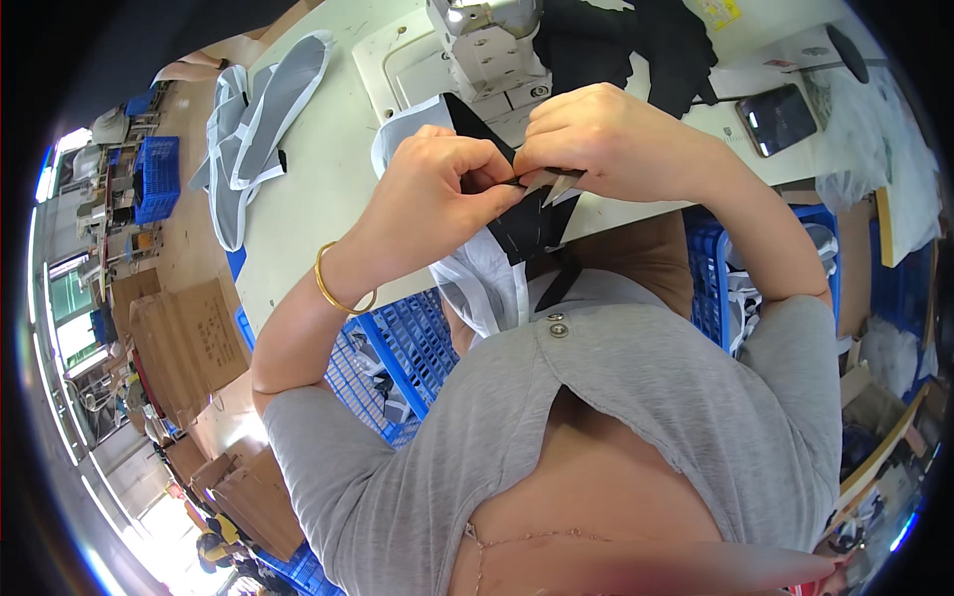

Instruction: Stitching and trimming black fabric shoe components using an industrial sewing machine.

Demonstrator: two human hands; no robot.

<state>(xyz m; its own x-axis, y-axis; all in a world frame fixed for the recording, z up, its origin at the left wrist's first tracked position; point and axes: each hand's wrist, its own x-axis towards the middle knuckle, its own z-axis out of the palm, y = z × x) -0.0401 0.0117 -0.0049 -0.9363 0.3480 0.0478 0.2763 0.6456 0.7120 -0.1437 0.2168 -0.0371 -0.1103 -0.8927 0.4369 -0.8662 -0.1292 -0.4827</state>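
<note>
In front of the sewing machine (492,60), my left hand (427,194) pinches the edge of a black fabric strip (517,226) between thumb and fingers. That strip joins a grey-and-white fabric piece (475,283), which hangs over the table edge toward my lap. My right hand (601,144) is closed around small thread snips (562,186); only their pointed metal blades show below the fingers. Its fingertips meet the left hand's at the black fabric, and whether they also grip it is hard to see. The snips' handles are hidden in the palm.
Grey-and-white pieces (282,109) lie at the table's left. Black fabric (596,50) is heaped beside the machine. A phone (778,119) and clear plastic bags (865,149) are on the right. Blue baskets (373,343) holding fabric pieces stand below the table on both sides.
</note>
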